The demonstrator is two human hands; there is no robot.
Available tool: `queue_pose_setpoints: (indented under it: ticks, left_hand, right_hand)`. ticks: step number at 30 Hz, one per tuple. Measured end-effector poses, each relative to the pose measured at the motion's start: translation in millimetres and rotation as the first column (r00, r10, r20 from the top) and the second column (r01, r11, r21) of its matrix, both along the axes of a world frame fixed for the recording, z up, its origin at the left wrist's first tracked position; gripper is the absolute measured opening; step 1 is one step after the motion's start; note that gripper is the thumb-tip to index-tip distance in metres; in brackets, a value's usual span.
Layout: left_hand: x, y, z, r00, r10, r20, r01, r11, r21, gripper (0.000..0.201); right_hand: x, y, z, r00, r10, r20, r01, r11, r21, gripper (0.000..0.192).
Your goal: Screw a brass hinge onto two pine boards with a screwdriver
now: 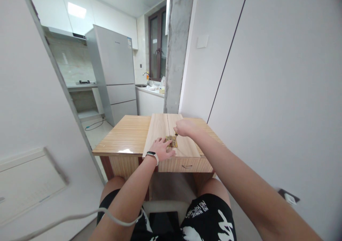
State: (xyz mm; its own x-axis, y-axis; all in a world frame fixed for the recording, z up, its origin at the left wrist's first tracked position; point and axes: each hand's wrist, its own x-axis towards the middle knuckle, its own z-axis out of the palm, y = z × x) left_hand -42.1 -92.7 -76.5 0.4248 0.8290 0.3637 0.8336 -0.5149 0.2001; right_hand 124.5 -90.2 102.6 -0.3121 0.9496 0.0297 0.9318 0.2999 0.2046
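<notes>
A brass-coloured hinge [175, 143] lies flat across the seam between two pale wooden boards [158, 127] on the desk. My left hand [162, 149], with a band on its wrist, rests on the boards with fingers spread, its fingertips touching the hinge's left side. Above the hinge's right leaf, my right hand [185, 127] is closed around the handle of a small screwdriver [176, 134]. The screwdriver points down at that leaf; its tip and any screw under it are too small to make out.
The wooden desk [123, 134] has a drawer with a handle [187, 167] at the front. A white wall [267, 73] rises close on the right. A pale cable [88, 214] crosses near my left forearm. Beyond stand a fridge [117, 62] and a kitchen counter [149, 102].
</notes>
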Motion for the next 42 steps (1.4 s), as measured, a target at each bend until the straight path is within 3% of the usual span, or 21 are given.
queue_pose_setpoints:
  ticks: [4, 12, 21, 29, 35, 39, 42]
  left_hand:
    - [0.1, 0.2, 0.3, 1.0, -0.001, -0.003, 0.001, 1.0, -0.007, 0.072]
    - [-0.5, 1.8, -2.1, 1.0, 0.001, -0.003, -0.001, 1.0, 0.006, 0.072]
    - [-0.9, 2.3, -3.5, 1.0, 0.007, -0.005, -0.007, 0.999, 0.033, 0.071]
    - [-0.4, 1.2, -2.2, 1.0, 0.01, -0.009, -0.01, 1.0, 0.018, 0.072]
    - [-1.0, 0.6, -1.0, 1.0, 0.001, 0.002, -0.001, 1.0, 0.02, 0.071]
    - [-1.4, 0.8, -1.1, 1.0, 0.002, 0.002, -0.002, 1.0, 0.017, 0.071]
    - [-1.7, 1.5, -2.2, 1.0, 0.0, 0.003, 0.0, 1.0, 0.02, 0.072]
  right_hand:
    - [0.7, 2.9, -4.3, 0.997, -0.064, -0.045, 0.065, 0.998, 0.006, 0.042]
    - [9.7, -1.6, 2.3, 0.998, 0.06, -0.031, -0.063, 0.992, -0.112, 0.04]
    - [7.4, -4.6, 4.0, 0.995, 0.088, 0.056, -0.089, 0.996, 0.006, 0.038]
    - [-0.5, 1.9, 1.0, 0.999, -0.046, 0.02, 0.046, 0.999, -0.014, 0.042]
    - [-0.1, -7.9, -2.4, 0.999, 0.042, -0.025, -0.043, 0.999, -0.021, 0.041]
    - [-0.8, -7.2, -1.2, 0.998, 0.05, 0.025, -0.048, 0.996, -0.072, 0.041]
    - [-2.7, -5.2, 0.1, 0.997, 0.061, 0.038, -0.059, 0.997, -0.039, 0.039]
